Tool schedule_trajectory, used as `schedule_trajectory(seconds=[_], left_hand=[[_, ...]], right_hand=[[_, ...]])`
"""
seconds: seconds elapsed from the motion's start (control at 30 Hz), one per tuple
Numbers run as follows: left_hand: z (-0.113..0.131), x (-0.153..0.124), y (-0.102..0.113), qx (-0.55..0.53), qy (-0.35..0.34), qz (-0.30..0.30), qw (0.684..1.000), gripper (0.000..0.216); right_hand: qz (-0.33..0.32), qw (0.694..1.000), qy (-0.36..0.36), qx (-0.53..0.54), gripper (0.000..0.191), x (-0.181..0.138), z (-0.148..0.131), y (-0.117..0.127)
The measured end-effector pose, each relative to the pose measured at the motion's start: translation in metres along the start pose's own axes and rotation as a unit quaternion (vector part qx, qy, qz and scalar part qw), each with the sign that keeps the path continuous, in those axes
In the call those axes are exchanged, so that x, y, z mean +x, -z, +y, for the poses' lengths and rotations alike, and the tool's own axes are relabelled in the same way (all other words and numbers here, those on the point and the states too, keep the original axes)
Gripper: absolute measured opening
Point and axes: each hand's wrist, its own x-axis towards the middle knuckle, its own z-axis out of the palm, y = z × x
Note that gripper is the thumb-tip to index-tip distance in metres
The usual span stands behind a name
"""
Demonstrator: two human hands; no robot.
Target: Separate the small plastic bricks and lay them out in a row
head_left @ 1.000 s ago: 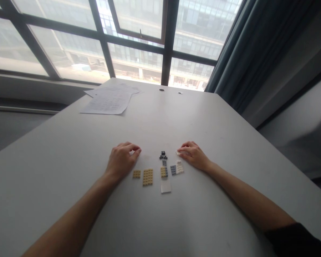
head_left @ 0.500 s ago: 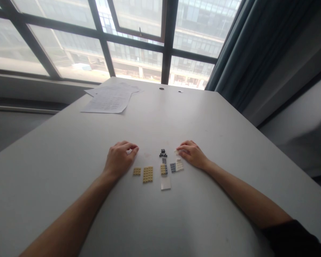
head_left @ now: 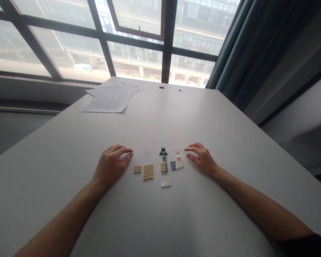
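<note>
My left hand (head_left: 112, 161) rests on the table left of the small building-brick plates, its thumb and index fingertips close together and no piece visible between them. Nearest to it are a small tan plate (head_left: 137, 169) and a larger tan plate (head_left: 148, 172). My right hand (head_left: 202, 159) lies on the other side, fingers apart and holding nothing. Just left of its fingertips is a small white piece (head_left: 177, 150). Between the hands are black pieces (head_left: 163, 151), a small grey piece (head_left: 164, 159), a tan-and-blue pair (head_left: 163, 167), a grey-blue plate (head_left: 172, 165), white studded pieces (head_left: 179, 164) and a smooth white tile (head_left: 166, 181).
The white table (head_left: 216, 214) reaches to a large window (head_left: 136, 60). Printed paper sheets (head_left: 108, 100) lie at its far left. A dark round hole (head_left: 162, 87) is near the far edge. A blue-grey curtain (head_left: 235, 46) hangs at the right.
My right hand has let go of the small white piece and moved right, its fingers spreading. My left hand has drawn back to the left, away from the plates.
</note>
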Motion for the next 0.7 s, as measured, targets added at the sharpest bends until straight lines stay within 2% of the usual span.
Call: schedule_trajectory(seconds=[0.3, 0.4, 0.7], left_hand=[[-0.006, -0.014, 0.004, 0.032, -0.047, 0.003, 0.998, 0.025], [-0.007, -0.017, 0.004, 0.04, -0.063, 0.008, 0.997, 0.024], [-0.01, -0.017, 0.002, 0.047, -0.112, 0.018, 0.992, 0.022]], right_hand=[[-0.022, 0.999, -0.042, 0.002, 0.019, -0.04, -0.025, 0.006], [-0.033, 0.998, -0.045, -0.028, 0.022, -0.05, -0.037, 0.004], [-0.059, 0.985, 0.033, -0.157, 0.058, -0.042, -0.088, -0.016]])
